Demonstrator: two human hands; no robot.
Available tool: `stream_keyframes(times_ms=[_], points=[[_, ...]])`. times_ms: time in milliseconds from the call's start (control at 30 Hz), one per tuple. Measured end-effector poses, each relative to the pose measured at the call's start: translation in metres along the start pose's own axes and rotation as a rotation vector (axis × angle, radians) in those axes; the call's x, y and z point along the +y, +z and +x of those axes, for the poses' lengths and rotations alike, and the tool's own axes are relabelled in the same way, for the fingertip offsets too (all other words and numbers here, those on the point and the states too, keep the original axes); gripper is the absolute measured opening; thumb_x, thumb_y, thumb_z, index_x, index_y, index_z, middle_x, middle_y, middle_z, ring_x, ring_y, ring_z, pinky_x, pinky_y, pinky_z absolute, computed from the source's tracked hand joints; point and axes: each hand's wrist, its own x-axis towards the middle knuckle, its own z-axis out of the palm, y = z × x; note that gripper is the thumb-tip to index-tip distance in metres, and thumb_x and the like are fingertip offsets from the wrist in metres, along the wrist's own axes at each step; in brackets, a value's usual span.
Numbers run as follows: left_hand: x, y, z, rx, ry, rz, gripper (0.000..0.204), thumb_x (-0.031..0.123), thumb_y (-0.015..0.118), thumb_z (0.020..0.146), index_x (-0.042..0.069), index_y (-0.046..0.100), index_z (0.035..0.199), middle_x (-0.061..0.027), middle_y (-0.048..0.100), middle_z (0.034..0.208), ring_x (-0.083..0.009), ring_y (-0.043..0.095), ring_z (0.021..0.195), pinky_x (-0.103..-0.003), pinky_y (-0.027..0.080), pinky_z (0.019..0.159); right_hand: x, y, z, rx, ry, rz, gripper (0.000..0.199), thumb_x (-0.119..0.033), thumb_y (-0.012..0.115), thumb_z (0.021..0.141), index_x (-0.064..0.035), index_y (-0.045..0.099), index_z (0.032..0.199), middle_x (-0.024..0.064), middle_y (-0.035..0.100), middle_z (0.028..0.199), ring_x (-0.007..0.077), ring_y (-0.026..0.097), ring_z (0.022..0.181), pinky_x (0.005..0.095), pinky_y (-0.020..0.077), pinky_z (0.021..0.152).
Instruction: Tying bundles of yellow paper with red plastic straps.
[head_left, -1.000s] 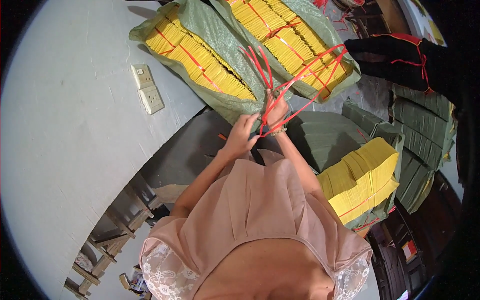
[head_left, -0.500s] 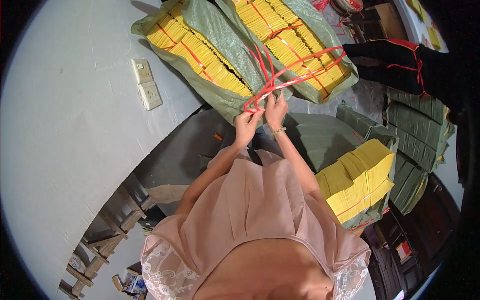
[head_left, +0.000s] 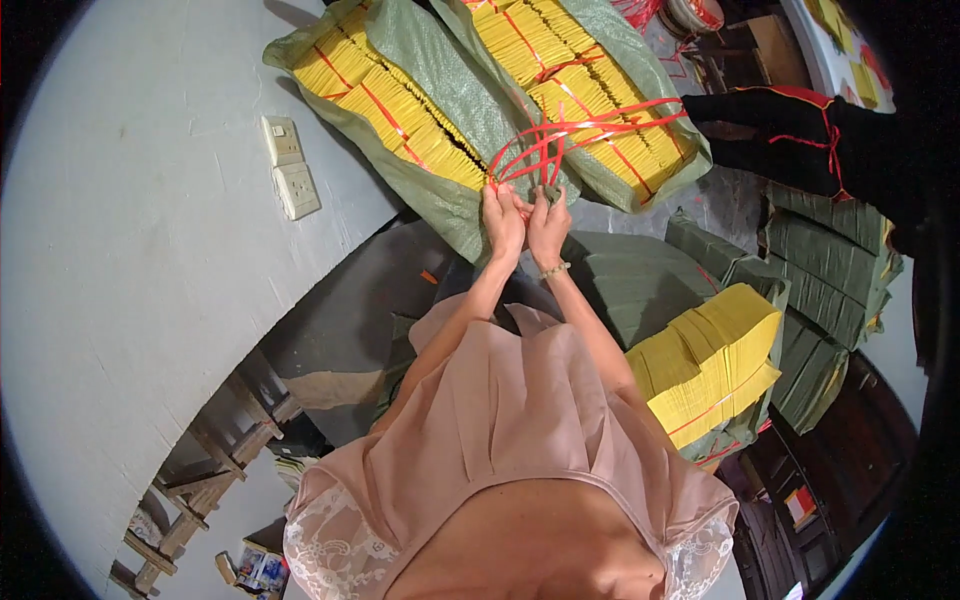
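Hands: your left hand (head_left: pixel 503 218) and right hand (head_left: pixel 548 222), side by side, each grip clenched on red strapping (head_left: pixel 585 125) fanning from the far yellow paper bundle (head_left: pixel 575 75), drawn taut for binding.

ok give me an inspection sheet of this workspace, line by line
surface: grey floor under the bundles
job's things: thin red plastic straps fanning over stacked yellow paper in an open green woven sack
clutter: second green sack of yellow stacks; loose yellow paper stack; folded green sacks; black bag with red cord
grippers: left hand and right hand side by side, both gripping the strap ends
cables: nothing seen
surroundings: white wall with wall switch and socket; wooden frame
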Motion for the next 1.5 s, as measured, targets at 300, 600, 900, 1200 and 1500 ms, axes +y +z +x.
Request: stream_keyframes(times_ms=[300,600,900,1200,1500], points=[[0.008,0.001,0.005,-0.039,-0.156,-0.283,0.021,0.027,0.036,0.096,0.006,0.04,0.093,0.0027,0.034,0.059,-0.0083,0.035,0.047,-0.024,0.039,0.046,0.001,-0.011,0.001,-0.128,-0.086,0.04,0.009,-0.005,0.05,0.08,0.0006,0.051,0.087,0.0172,0.056,0.07,0.0368,0.056,0.066,0.0426,0.0415,0.058],[0.003,0.009,0.015,0.061,-0.137,0.076,0.02,0.021,0.04,0.095,0.007,0.05,0.085,0.0048,0.044,0.064,-0.0037,0.037,0.053,-0.022,0.033,0.048,0.014,-0.031,0.004,-0.348,-0.493,-0.046,0.039,0.008,0.046,0.054,0.0006,0.055,0.091,0.0159,0.046,0.074,0.0353,0.047,0.073,0.0404,0.0403,0.066],[0.008,-0.013,0.034,-0.498,-0.172,0.214,0.027,0.029,0.039,0.095,0.009,0.056,0.099,0.006,0.046,0.07,-0.0033,0.04,0.057,-0.019,0.034,0.05,0.012,-0.027,0.004,-0.298,-0.535,-0.037,0.045,0.01,0.046,0.053,-0.0017,0.057,0.095,0.0136,0.045,0.072,0.0332,0.047,0.072,0.0395,0.0406,0.064],[0.028,-0.029,0.022,-0.672,-0.372,-0.177,0.031,0.028,0.039,0.091,0.01,0.034,0.115,0.0019,0.04,0.081,-0.0075,0.041,0.065,-0.023,0.039,0.058,0.0,-0.021,0.006,-0.238,-0.448,0.036,0.053,0.009,0.048,0.055,-0.0081,0.061,0.103,0.0117,0.045,0.066,0.0292,0.048,0.066,0.0372,0.0416,0.06],[0.033,-0.023,0.021,-0.692,0.032,0.299,0.031,0.03,0.037,0.096,0.005,0.045,0.111,-0.0029,0.048,0.091,-0.0075,0.048,0.078,-0.022,0.041,0.063,0.0,-0.026,0.019,-0.491,-0.513,-0.129,0.039,0.002,0.053,0.064,-0.0036,0.059,0.102,0.014,0.059,0.088,0.0314,0.055,0.078,0.038,0.0457,0.07]])
